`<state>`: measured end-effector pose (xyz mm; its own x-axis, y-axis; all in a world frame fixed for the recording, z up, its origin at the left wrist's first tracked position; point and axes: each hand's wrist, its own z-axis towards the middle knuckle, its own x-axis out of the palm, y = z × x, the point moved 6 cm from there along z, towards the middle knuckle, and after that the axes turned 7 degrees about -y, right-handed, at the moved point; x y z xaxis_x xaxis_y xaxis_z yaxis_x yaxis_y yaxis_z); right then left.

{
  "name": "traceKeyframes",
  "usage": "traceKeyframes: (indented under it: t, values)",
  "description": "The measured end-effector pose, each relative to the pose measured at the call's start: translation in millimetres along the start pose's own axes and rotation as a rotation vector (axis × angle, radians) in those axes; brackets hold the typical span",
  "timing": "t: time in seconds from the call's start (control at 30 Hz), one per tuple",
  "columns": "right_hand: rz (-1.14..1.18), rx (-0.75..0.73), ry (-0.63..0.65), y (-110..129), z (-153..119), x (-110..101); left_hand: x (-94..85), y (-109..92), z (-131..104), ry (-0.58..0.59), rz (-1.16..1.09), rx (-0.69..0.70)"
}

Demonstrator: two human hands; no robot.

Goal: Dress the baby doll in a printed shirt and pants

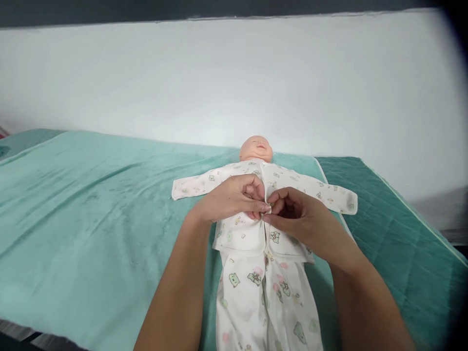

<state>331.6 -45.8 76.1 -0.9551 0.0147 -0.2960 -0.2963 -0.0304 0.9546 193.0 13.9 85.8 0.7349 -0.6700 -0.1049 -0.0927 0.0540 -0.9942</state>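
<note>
A baby doll (pixel 256 147) lies on its back, dressed in a white printed top (pixel 239 237) and matching trousers (pixel 241 297). Both sleeves stretch out to the sides. At the middle of the chest, my left hand (pixel 239 196) pinches the top's front edge between thumb and fingers. My right hand (pixel 298 213) meets it there, its thumb and index finger closed on the same front opening. Below the hands the two front edges hang side by side. The fastening between my fingertips is too small to make out.
A light green blanket (pixel 91 219) lies under the doll and reaches far to the left. Darker green quilted cloth (pixel 395 234) covers the right side. Behind the doll rises a white wall (pixel 219 83).
</note>
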Motion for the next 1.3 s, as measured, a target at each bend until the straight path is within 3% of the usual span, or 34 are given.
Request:
traceKeyframes:
  t: [0.3,0.77,1.3]
  values:
    - [-0.125,-0.037,-0.027,2.4,-3.0,2.7,1.8,0.5,0.4,-0.002,-0.011,0.009]
    - [0.062,-0.063,0.039,2.4,-1.8,2.4,0.2,-2.8,0.8,-0.005,-0.125,0.081]
    - [0.190,-0.011,0.065,-5.1,1.6,2.9,0.1,-1.9,-0.1,0.022,-0.174,0.061]
